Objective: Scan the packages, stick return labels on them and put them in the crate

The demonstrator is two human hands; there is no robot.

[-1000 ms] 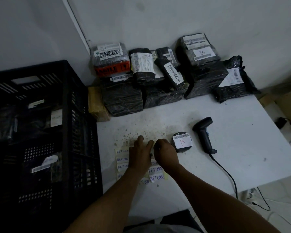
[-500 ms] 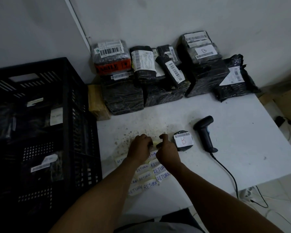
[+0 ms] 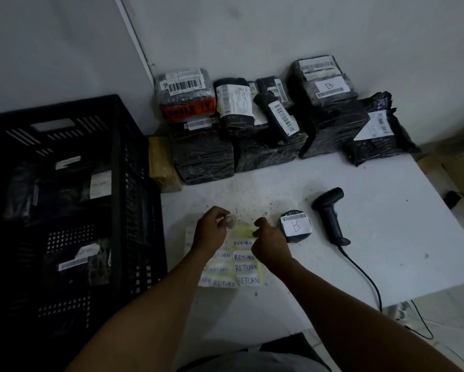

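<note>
**Peeling a return label at the sheet**

From my head camera I see the label sheet (image 3: 241, 261) on the white table (image 3: 373, 237). My left hand (image 3: 212, 232) pinches one peeled label (image 3: 231, 220) at the sheet's far edge. My right hand (image 3: 269, 244) presses on the sheet with curled fingers. The round package (image 3: 295, 226) lies just right of the sheet, the scanner (image 3: 330, 214) right of that. The crate (image 3: 64, 210) stands left of the sheet, the stacked packages (image 3: 273, 122) beyond it.

Round black package (image 3: 295, 226) lies flat beside label sheet (image 3: 241, 264); black crate (image 3: 123, 183) left.
</note>
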